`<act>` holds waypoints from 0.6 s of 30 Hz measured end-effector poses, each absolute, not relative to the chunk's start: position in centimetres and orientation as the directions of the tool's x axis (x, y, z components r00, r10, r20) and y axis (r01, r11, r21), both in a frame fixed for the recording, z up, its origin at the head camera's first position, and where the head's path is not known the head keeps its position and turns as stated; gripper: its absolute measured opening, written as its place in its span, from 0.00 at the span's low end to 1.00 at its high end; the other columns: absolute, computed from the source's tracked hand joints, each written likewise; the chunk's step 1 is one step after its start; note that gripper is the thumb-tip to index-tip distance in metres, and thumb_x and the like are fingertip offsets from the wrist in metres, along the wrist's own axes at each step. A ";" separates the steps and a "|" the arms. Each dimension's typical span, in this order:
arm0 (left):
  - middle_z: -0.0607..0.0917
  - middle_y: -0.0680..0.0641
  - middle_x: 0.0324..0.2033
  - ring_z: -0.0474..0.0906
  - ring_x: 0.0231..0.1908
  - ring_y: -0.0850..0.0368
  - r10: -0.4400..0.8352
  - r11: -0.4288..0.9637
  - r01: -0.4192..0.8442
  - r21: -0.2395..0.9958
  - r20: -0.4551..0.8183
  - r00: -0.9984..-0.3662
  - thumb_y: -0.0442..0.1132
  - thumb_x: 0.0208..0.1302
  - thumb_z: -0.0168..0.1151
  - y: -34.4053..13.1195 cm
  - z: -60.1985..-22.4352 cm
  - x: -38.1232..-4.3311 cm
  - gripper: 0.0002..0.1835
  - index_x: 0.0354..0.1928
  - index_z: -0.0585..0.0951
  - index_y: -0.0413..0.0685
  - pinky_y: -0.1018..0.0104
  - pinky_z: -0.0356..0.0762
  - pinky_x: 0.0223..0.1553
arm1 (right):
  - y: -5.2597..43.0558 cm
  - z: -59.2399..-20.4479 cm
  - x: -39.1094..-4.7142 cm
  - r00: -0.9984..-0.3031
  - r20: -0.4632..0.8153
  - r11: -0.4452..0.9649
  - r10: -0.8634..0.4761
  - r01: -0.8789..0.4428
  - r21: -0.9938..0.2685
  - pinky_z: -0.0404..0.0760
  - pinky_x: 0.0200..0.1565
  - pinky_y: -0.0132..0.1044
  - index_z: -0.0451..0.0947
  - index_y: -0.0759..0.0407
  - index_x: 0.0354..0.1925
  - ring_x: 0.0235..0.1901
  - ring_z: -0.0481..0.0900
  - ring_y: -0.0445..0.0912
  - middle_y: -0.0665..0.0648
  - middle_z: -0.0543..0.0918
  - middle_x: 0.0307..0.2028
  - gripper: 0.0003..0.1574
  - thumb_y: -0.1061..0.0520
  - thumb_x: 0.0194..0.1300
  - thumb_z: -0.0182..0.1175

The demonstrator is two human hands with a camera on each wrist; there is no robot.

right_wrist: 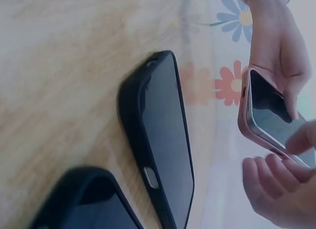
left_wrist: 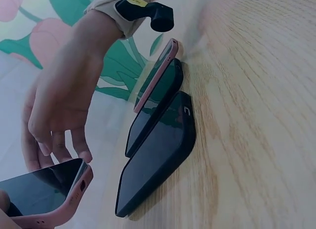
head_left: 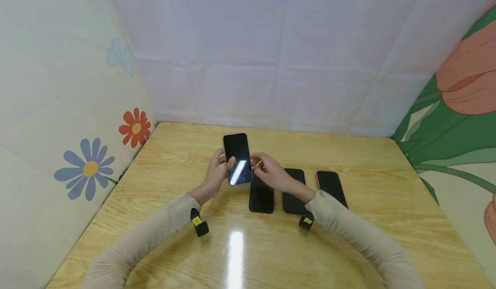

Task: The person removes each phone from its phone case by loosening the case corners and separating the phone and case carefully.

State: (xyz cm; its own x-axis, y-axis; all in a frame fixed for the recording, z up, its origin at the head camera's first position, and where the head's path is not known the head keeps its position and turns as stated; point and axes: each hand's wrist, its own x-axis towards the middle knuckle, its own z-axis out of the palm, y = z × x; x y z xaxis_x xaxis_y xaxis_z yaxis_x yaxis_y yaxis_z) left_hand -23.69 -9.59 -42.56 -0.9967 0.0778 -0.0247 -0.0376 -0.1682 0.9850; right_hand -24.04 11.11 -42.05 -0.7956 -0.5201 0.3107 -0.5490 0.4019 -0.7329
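My left hand holds up a smartphone, screen facing me, with its thumb lying across the glass. A pink case surrounds the phone, and along one side the phone's silver edge stands a little out of it in the right wrist view. At the phone's right edge is my right hand, thumb over the screen side and bent fingers at the case side. Just below the hands, a phone in a black case lies screen up on the table.
To the right lie another black-cased phone, partly hidden by my right arm, and a phone with a pink edge. The wooden table meets a white cloth backdrop behind. Flower-printed panels flank both sides.
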 end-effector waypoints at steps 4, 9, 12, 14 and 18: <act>0.81 0.37 0.46 0.82 0.39 0.55 0.094 -0.175 -0.016 0.984 0.000 -0.996 0.30 0.72 0.54 -9.5 -42.5 -23.7 0.16 0.60 0.69 0.39 0.63 0.83 0.35 | 11.0 -42.0 -24.0 -0.832 0.327 0.355 -0.448 -0.501 -0.789 0.82 0.43 0.44 0.70 0.75 0.58 0.40 0.80 0.56 0.67 0.78 0.43 0.22 0.72 0.65 0.52; 0.81 0.38 0.44 0.82 0.37 0.56 0.084 -0.180 -0.023 0.983 -0.008 -0.996 0.29 0.72 0.53 -9.3 -42.5 -23.6 0.16 0.59 0.69 0.38 0.63 0.83 0.35 | 10.9 -41.8 -24.0 -0.845 0.291 0.255 -0.448 -0.433 -0.865 0.84 0.41 0.45 0.67 0.79 0.59 0.40 0.80 0.64 0.73 0.75 0.45 0.23 0.75 0.65 0.52; 0.81 0.39 0.42 0.81 0.36 0.57 0.072 -0.180 -0.024 0.983 -0.011 -0.997 0.28 0.71 0.54 -9.2 -42.8 -23.5 0.16 0.58 0.69 0.38 0.63 0.83 0.34 | 10.8 -41.9 -24.1 -0.858 0.258 0.216 -0.444 -0.382 -0.898 0.84 0.43 0.44 0.65 0.80 0.60 0.42 0.78 0.65 0.75 0.74 0.46 0.23 0.75 0.66 0.51; 0.81 0.38 0.43 0.81 0.37 0.55 0.076 -0.173 -0.020 0.985 -0.007 -0.997 0.28 0.71 0.54 -9.1 -42.9 -23.5 0.16 0.59 0.69 0.38 0.62 0.83 0.35 | 10.8 -41.9 -24.1 -0.871 0.238 0.196 -0.430 -0.348 -0.917 0.83 0.45 0.46 0.65 0.81 0.59 0.43 0.77 0.67 0.75 0.74 0.46 0.22 0.75 0.67 0.49; 0.80 0.34 0.48 0.81 0.42 0.51 0.092 -0.143 -0.009 0.990 0.005 -0.996 0.29 0.71 0.55 -9.1 -42.8 -23.6 0.17 0.60 0.69 0.40 0.57 0.83 0.39 | 10.7 -41.7 -24.0 -0.892 0.207 0.173 -0.403 -0.296 -0.939 0.82 0.47 0.49 0.66 0.81 0.58 0.43 0.77 0.66 0.73 0.74 0.46 0.21 0.74 0.68 0.47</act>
